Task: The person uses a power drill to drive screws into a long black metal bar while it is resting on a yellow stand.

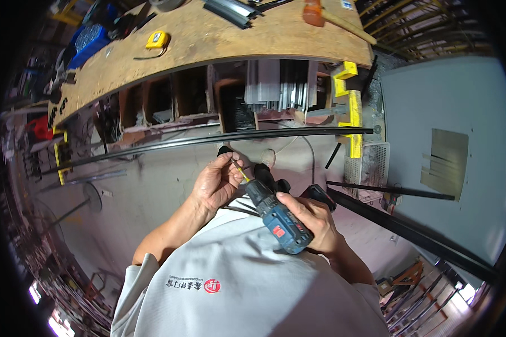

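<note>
My right hand [316, 220] is wrapped around a blue and black cordless drill [281, 222], held close in front of my shirt. The drill points up and to the left, and a yellow-sleeved bit [241, 171] sticks out of its chuck. At the bit's far end, the fingers of my left hand [215, 182] are closed in a pinch. Whatever is between those fingertips is too small to make out. Just beyond both hands, a long black profile [208, 140] runs across from left to right, touched by neither hand.
Yellow supports [354, 115] stand at the profile's right end. Behind it is a wooden workbench [225, 42] bearing a yellow tape measure [158, 40], an orange-headed mallet [313, 14] and a blue bin [88, 45]. Another black profile [399, 222] slants off at the right, by a grey panel [410, 106].
</note>
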Tool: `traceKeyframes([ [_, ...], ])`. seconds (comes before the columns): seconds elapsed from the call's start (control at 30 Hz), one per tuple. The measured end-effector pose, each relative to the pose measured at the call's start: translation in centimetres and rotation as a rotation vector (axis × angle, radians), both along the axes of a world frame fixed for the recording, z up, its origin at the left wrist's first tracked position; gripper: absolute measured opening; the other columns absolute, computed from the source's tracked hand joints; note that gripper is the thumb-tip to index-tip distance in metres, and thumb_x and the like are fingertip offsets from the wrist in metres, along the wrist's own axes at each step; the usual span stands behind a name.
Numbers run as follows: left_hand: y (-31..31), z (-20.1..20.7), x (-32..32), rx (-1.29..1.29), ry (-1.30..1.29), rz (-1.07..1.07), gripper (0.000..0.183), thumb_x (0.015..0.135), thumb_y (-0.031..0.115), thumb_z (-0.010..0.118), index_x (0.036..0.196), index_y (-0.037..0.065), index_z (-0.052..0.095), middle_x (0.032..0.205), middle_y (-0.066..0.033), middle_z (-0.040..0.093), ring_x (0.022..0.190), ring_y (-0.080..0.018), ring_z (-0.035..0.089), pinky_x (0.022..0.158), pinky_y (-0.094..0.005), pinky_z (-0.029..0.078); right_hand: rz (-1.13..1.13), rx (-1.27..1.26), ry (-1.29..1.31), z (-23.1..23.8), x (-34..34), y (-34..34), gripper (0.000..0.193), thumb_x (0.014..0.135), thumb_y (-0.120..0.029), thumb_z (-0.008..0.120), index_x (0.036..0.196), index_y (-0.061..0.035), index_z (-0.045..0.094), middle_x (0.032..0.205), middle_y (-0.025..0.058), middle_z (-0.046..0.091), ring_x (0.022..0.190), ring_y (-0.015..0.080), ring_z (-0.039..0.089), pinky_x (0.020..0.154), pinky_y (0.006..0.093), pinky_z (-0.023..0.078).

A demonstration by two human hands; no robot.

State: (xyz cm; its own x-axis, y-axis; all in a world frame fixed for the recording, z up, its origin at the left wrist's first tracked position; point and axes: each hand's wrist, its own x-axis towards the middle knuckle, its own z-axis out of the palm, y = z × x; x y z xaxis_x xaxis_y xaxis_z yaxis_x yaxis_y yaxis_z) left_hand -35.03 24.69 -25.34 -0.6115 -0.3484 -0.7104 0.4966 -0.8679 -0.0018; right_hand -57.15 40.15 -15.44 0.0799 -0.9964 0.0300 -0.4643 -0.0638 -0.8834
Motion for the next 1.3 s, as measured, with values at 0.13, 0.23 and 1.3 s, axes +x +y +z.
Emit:
traceKeyframes([
  [0.13, 0.6, -0.9, 1.0, 0.032, 0.078, 0.094, 0.021, 0.104, 0.018, 0.062, 0.101, -0.003, 0.064, 0.091, -0.0139, 0.068, 0.076, -0.0194, 0.064, 0.073, -0.0292, 0.057, -0.109, 0.058, -0.135, -1.3, 1.4, -0.6, 0.073, 0.073, -0.002, 0.085, 0.14, 0.0037, 0.058, 0.1, 0.0161, 0.075, 0.081, 0.0258, 0.073, 0.076, 0.0339, 0.058],
  [0.23, -0.1, -3.5, 3.2, -0.238, 0.001, -0.099, 0.038, 0.098, 0.028, 0.072, 0.106, -0.009, 0.066, 0.092, -0.0126, 0.068, 0.076, -0.02, 0.064, 0.073, -0.0308, 0.055, -0.112, 0.002, -0.048, -1.6, 2.2, -1.0, 0.07, 0.074, -0.003, 0.085, 0.138, 0.0047, 0.058, 0.099, 0.015, 0.075, 0.079, 0.0241, 0.073, 0.075, 0.033, 0.058],
  [1.3, -8.0, -11.2, 6.0, -2.161, -1.18, -0.667, 0.03, 0.077, 0.032, 0.08, 0.081, 0.007, 0.063, 0.081, -0.0074, 0.064, 0.084, -0.0287, 0.067, 0.075, -0.0396, 0.055, -0.036, 0.411, 0.177, -2.6, 4.9, -7.6, 0.073, 0.083, -0.006, 0.079, 0.15, -0.0036, 0.047, 0.119, 0.0167, 0.073, 0.105, 0.0194, 0.071, 0.091, 0.0329, 0.055],
])
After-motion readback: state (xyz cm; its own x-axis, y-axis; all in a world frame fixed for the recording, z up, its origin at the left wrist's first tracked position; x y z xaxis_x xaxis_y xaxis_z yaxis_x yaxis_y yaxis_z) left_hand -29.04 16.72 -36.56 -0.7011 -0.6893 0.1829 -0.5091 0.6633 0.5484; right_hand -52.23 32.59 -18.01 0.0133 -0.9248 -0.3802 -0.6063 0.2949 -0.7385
